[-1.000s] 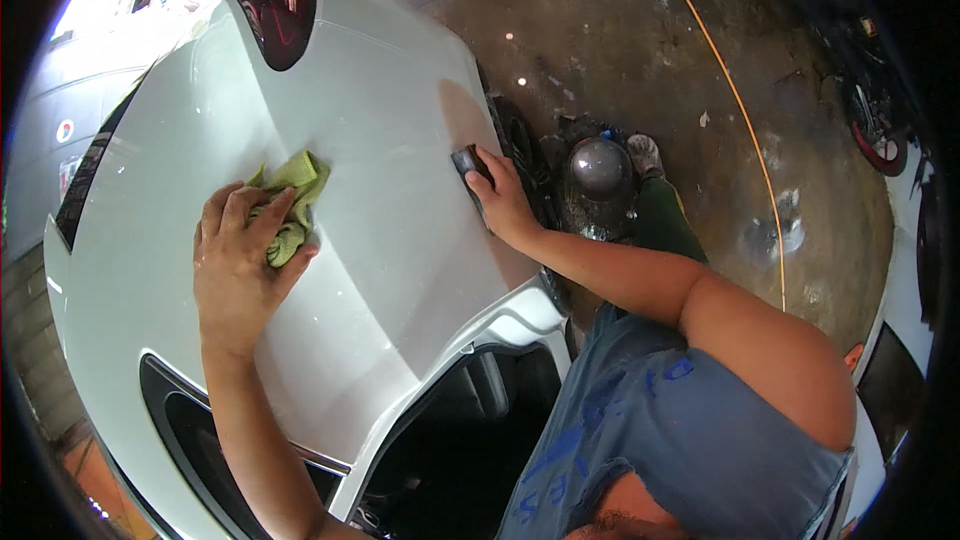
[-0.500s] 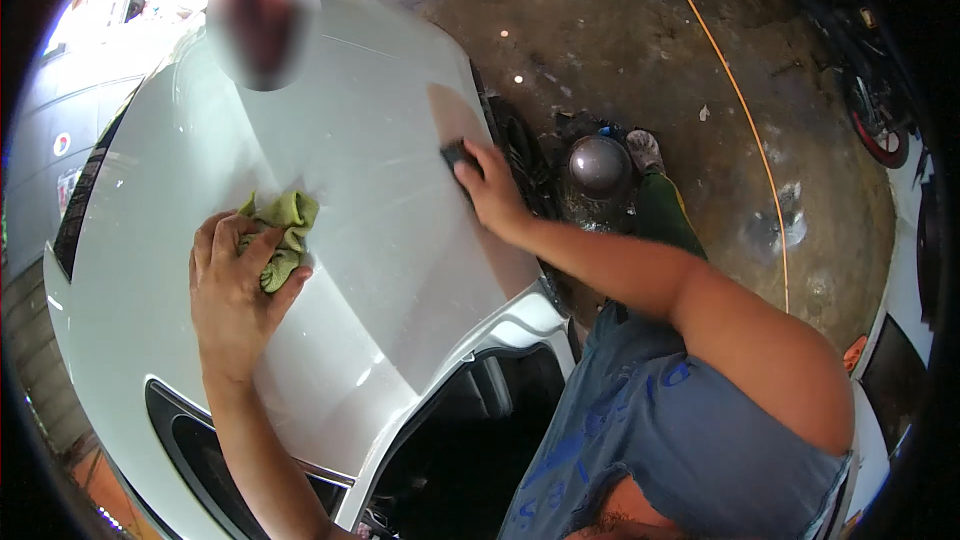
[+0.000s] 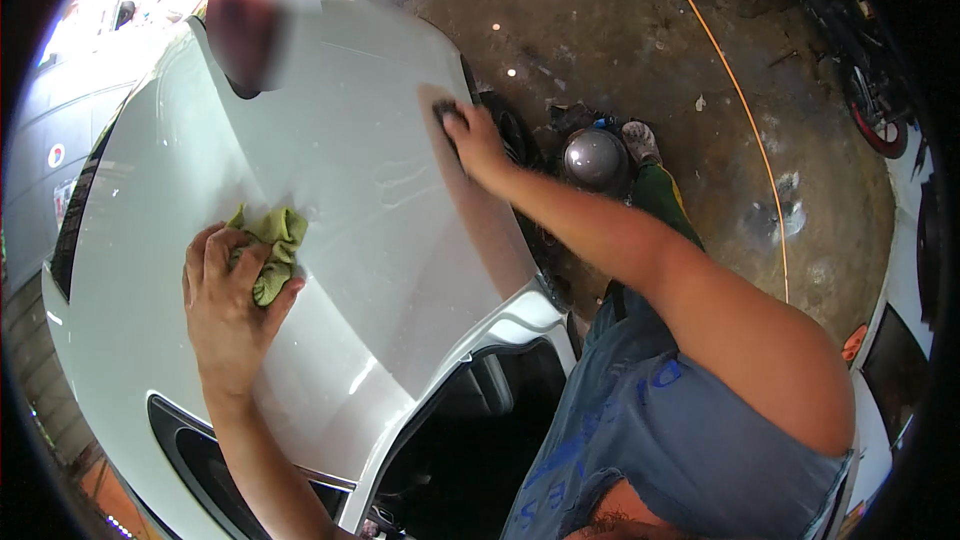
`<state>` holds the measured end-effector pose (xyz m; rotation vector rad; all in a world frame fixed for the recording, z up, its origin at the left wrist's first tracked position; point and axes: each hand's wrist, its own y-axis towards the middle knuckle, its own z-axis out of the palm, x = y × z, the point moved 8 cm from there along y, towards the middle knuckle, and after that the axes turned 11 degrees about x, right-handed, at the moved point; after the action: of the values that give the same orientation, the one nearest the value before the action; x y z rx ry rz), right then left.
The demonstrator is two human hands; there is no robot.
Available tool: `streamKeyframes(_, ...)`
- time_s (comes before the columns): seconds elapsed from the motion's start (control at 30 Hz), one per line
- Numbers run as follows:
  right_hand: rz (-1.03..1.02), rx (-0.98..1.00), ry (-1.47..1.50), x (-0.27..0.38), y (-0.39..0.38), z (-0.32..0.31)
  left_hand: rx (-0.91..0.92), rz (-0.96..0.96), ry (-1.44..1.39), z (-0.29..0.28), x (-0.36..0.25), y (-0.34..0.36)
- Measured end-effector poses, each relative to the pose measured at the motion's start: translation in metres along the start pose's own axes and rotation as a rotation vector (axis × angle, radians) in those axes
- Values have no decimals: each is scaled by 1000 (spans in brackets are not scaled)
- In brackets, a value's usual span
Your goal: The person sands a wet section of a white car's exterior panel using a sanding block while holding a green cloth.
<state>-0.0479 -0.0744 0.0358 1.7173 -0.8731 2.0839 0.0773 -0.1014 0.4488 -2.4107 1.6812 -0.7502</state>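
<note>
My left hand (image 3: 230,305) grips a crumpled yellow-green cloth (image 3: 270,260) on the left-middle of a white car's body panel (image 3: 350,190). Farther right, my right hand (image 3: 480,150), slightly blurred, has its fingers on a small dark block (image 3: 447,118) against the panel near its right edge, where my arm's tint reflects. A blurred reddish patch (image 3: 245,25) covers the lamp area at the top. An open door frame with a dark interior (image 3: 460,440) lies below the panel.
On the wet concrete floor (image 3: 600,0) are a rounded grey object (image 3: 595,160) beside my shoe (image 3: 640,140) and an orange hose (image 3: 750,110). A motorbike wheel (image 3: 880,130) and another pale vehicle (image 3: 890,370) stand at the right. A silver vehicle (image 3: 70,110) is at the far left.
My right hand has slid up along the panel, away from me, with the dark block. My left hand and the cloth have shifted down and slightly left.
</note>
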Motion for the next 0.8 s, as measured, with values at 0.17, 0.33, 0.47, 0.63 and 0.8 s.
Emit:
streamKeyframes(0.17, 69, 22, -58, 9, 13, -5, -24, 13, 4, 5, 3, 0)
streamKeyframes(0.33, -135, 20, -222, 14, -102, 5, -16, 8, 8, 7, 4, -3)
streamKeyframes(0.47, 28, -50, -225, 14, 19, -19, -34, 19, 12, 3, -3, 7)
streamKeyframes(0.63, 167, -49, -225, -1, 51, -6, -32, 36, 27, 5, -2, 0)
streamKeyframes(0.8, 155, 125, -251, -3, 71, -16, -50, 52, 18, 4, -4, 7)
